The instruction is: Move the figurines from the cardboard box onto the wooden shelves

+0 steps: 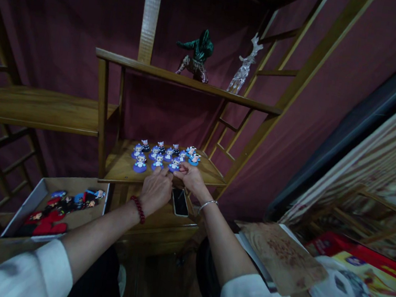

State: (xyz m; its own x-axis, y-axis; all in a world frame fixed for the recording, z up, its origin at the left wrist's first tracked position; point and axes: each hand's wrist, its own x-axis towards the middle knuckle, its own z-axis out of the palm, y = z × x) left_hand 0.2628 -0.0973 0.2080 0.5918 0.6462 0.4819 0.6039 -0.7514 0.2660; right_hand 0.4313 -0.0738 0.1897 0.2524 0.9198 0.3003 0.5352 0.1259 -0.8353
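Small white-and-purple figurines on round bases stand in rows on a wooden shelf (202,171). My right hand (193,178) pinches the front-row figurine (175,164) at the right by its side. Close beside it, my left hand (157,189) has its fingers bent in at the front of the middle figurine (158,160); the back of the hand hides what its fingertips hold, if anything. Another purple-based figurine (140,163) stands to the left. Behind are dark-based figurines (160,146), and a blue-based figurine (194,158) is at the right end.
Below the shelf's front edge lies a phone (180,202). An open box (77,220) of red, black and blue figures sits at lower left. Overhead, another shelf (150,69) carries a green-hooded statue (198,54) and a clear deer ornament (244,67). A plastic bag (334,288) is at right.
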